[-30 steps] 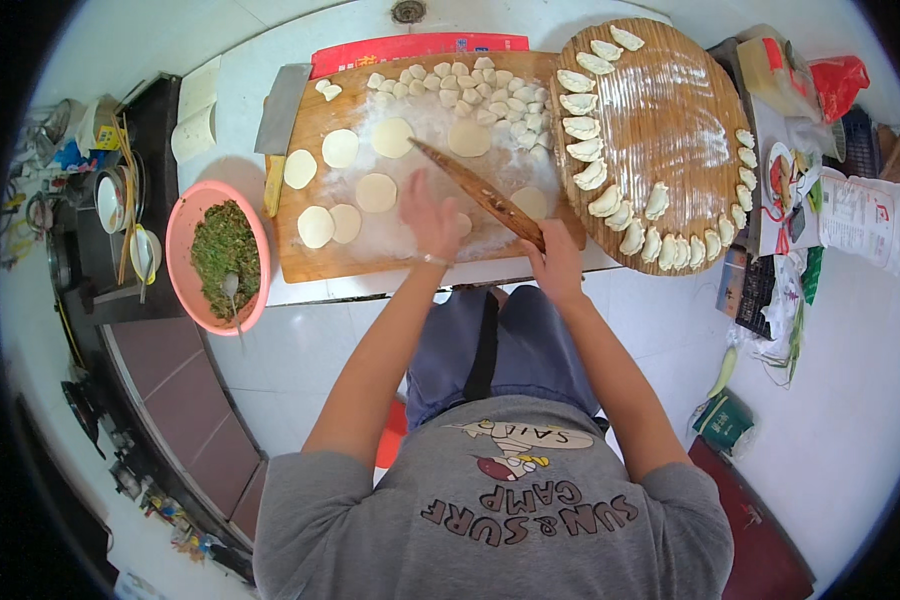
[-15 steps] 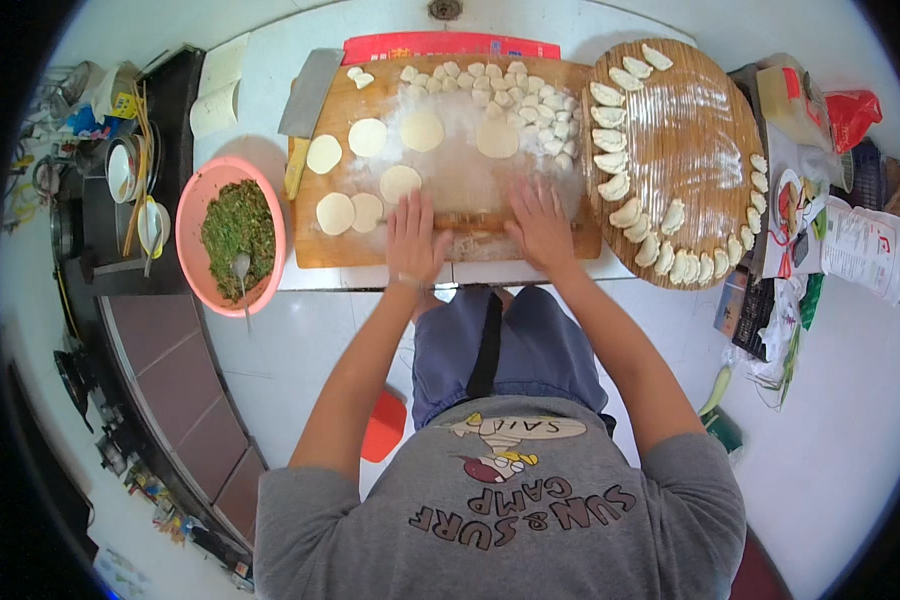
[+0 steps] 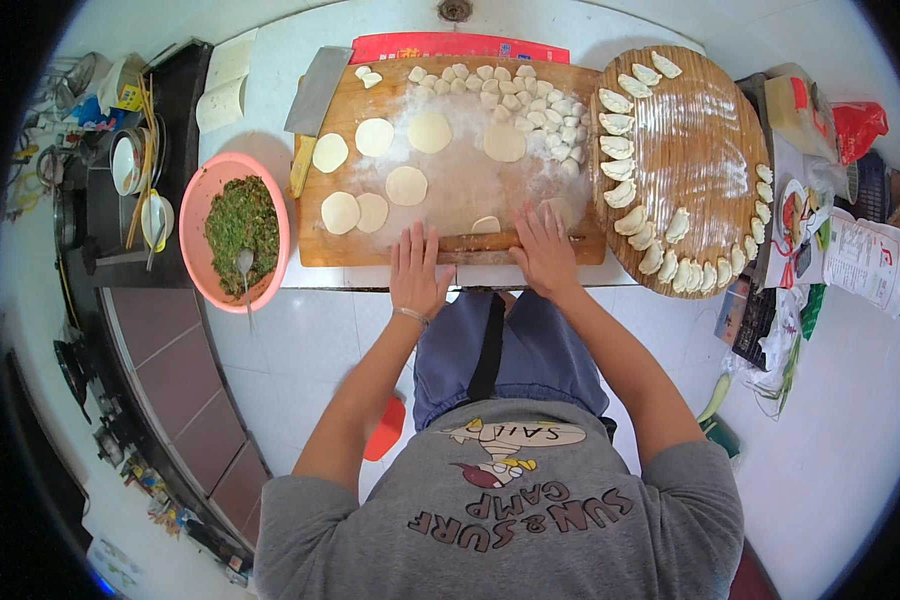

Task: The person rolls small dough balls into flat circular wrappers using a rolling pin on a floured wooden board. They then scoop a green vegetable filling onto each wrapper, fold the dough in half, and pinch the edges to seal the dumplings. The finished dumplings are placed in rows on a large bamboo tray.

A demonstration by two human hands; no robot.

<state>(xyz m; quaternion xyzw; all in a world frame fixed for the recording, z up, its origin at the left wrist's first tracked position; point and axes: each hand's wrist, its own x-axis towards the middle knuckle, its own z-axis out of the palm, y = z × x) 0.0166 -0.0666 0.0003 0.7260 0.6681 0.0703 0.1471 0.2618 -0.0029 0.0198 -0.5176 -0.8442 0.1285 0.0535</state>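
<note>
My left hand (image 3: 418,272) and my right hand (image 3: 547,255) lie palm down on the two ends of a wooden rolling pin (image 3: 475,243), fingers stretched forward. The pin lies near the front edge of a floured wooden board (image 3: 315,252). Just beyond it shows part of a small dough round (image 3: 486,225); another pale round (image 3: 558,210) is partly covered by my right fingers. Several rolled wrappers (image 3: 406,186) are spread over the board's left and middle. Small dough pieces (image 3: 538,104) cluster at its far right.
Left of the board stands a pink bowl (image 3: 188,232) of green filling with a spoon (image 3: 245,264). A cleaver (image 3: 319,90) rests at the board's far left corner, above a yellow strip (image 3: 301,166). On the right, a round wooden board (image 3: 700,130) carries folded dumplings (image 3: 618,146) around its edge.
Both hands and the rolling pin have moved back toward me, close to the board's front edge. The small dough round now shows beyond the pin.
</note>
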